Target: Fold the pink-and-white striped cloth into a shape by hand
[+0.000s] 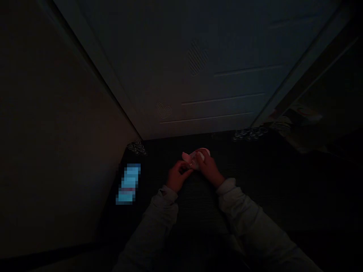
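Note:
A small pink and white item [193,156] rests on the dark table in front of me; in the dim light I cannot make out its exact kind. My right hand [209,168] is wrapped over its right side, fingers curled on it. From the left, my left hand [178,176] pinches its near left edge between thumb and fingers. Something small and pale shows at the left fingertips, too dark to name. Both forearms are in light sleeves.
A lit, pixelated screen [129,184] lies on the left of the dark table [198,204]. Clusters of small shiny rings [137,147] sit at the back left, with more rings [249,134] at the back right. Behind stands a pale panel [170,75] with heart patterns.

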`<control>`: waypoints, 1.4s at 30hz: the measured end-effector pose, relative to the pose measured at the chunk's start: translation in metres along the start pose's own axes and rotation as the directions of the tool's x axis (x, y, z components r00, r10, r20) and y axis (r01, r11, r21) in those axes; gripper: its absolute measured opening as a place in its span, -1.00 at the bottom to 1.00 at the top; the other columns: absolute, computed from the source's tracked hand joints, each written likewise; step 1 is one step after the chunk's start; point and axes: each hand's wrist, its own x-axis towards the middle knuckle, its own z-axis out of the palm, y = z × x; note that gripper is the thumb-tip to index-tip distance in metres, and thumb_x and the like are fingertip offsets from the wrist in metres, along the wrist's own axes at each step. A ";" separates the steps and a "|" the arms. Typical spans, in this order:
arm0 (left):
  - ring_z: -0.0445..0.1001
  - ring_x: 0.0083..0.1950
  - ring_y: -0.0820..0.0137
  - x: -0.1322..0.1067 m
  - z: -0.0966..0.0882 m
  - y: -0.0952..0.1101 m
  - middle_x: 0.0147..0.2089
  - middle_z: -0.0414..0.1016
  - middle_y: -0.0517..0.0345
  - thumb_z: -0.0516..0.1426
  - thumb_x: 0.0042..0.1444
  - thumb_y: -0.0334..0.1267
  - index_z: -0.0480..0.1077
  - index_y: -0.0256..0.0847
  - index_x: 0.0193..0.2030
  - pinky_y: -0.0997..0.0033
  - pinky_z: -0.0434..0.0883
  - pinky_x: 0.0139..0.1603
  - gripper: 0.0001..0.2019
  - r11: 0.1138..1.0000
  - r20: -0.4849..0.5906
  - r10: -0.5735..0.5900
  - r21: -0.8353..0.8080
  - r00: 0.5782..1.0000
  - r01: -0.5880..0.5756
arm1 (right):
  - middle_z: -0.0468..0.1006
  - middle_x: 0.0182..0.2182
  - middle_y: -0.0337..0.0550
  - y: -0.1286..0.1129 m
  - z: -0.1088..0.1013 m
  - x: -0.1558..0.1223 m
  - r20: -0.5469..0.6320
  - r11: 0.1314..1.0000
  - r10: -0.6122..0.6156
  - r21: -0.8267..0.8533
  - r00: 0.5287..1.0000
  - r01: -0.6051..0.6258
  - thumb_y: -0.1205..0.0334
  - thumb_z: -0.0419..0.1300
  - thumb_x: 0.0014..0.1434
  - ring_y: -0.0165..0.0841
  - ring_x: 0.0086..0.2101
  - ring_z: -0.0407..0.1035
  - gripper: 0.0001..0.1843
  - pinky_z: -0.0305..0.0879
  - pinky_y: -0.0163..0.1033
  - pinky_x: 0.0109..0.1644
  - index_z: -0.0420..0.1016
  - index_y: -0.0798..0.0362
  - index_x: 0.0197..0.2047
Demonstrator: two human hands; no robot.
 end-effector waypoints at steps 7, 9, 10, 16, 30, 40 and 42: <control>0.38 -0.33 0.44 0.001 0.001 0.002 -0.35 0.43 0.18 0.18 -0.11 -0.18 0.33 -0.20 -0.28 0.43 0.30 -0.30 -0.76 0.996 -0.003 -0.065 -0.060 0.998 0.065 | 0.36 -0.16 -0.03 -0.005 0.001 -0.003 0.087 0.999 0.019 -0.031 0.996 -0.016 0.03 0.08 0.00 -0.23 -0.15 0.28 -0.57 0.22 -0.12 -0.10 0.24 0.07 -0.09; 0.37 -0.33 0.44 0.001 0.001 0.000 -0.36 0.42 0.19 0.18 -0.11 -0.19 0.32 -0.20 -0.28 0.44 0.29 -0.31 -0.76 0.997 -0.010 -0.057 -0.061 0.998 0.057 | 0.36 -0.15 -0.02 -0.006 0.000 -0.003 0.099 0.999 0.014 -0.036 0.995 -0.011 0.03 0.06 0.02 -0.23 -0.15 0.28 -0.58 0.22 -0.13 -0.09 0.25 0.08 -0.09; 0.37 -0.34 0.45 0.001 0.002 -0.001 -0.36 0.41 0.19 0.18 -0.11 -0.20 0.32 -0.20 -0.27 0.45 0.29 -0.32 -0.75 0.997 -0.009 -0.046 -0.057 0.999 0.045 | 0.36 -0.16 -0.02 -0.007 0.000 -0.003 0.094 0.999 0.019 -0.039 0.995 -0.015 0.03 0.04 0.04 -0.24 -0.16 0.29 -0.59 0.22 -0.13 -0.10 0.25 0.08 -0.09; 0.35 -0.32 0.45 0.001 0.001 -0.002 -0.33 0.39 0.19 0.18 -0.11 -0.21 0.32 -0.20 -0.26 0.47 0.28 -0.34 -0.75 1.000 -0.003 0.008 -0.017 1.000 -0.008 | 0.39 -0.21 -0.02 -0.002 -0.001 -0.001 0.003 1.000 0.020 -0.007 1.000 -0.020 0.09 -0.14 0.16 -0.27 -0.17 0.29 -0.67 0.22 -0.15 -0.11 0.28 0.08 -0.16; 0.38 -0.34 0.46 0.001 0.001 0.004 -0.37 0.43 0.20 0.18 -0.11 -0.19 0.31 -0.22 -0.29 0.45 0.29 -0.30 -0.76 0.993 0.002 -0.083 -0.083 0.997 0.083 | 0.34 -0.12 -0.02 -0.006 0.000 -0.003 0.114 0.999 0.022 -0.041 0.993 -0.018 0.04 0.08 0.01 -0.24 -0.13 0.26 -0.57 0.21 -0.14 -0.09 0.23 0.09 -0.08; 0.35 -0.35 0.47 0.000 0.001 -0.003 -0.34 0.40 0.19 0.18 -0.11 -0.21 0.32 -0.21 -0.25 0.48 0.28 -0.35 -0.74 1.000 0.007 0.005 0.000 1.000 -0.005 | 0.38 -0.22 -0.05 0.000 0.000 -0.001 0.013 1.000 0.019 0.017 1.000 -0.019 0.10 -0.15 0.17 -0.29 -0.18 0.29 -0.70 0.21 -0.17 -0.10 0.27 0.07 -0.18; 0.35 -0.36 0.47 0.000 0.001 -0.001 -0.36 0.41 0.20 0.18 -0.11 -0.20 0.32 -0.21 -0.25 0.47 0.28 -0.35 -0.74 1.000 0.011 -0.012 -0.010 1.000 0.012 | 0.38 -0.22 -0.05 -0.001 0.000 -0.001 0.016 1.000 0.020 0.007 1.000 -0.020 0.10 -0.13 0.16 -0.29 -0.18 0.29 -0.71 0.22 -0.17 -0.10 0.27 0.07 -0.18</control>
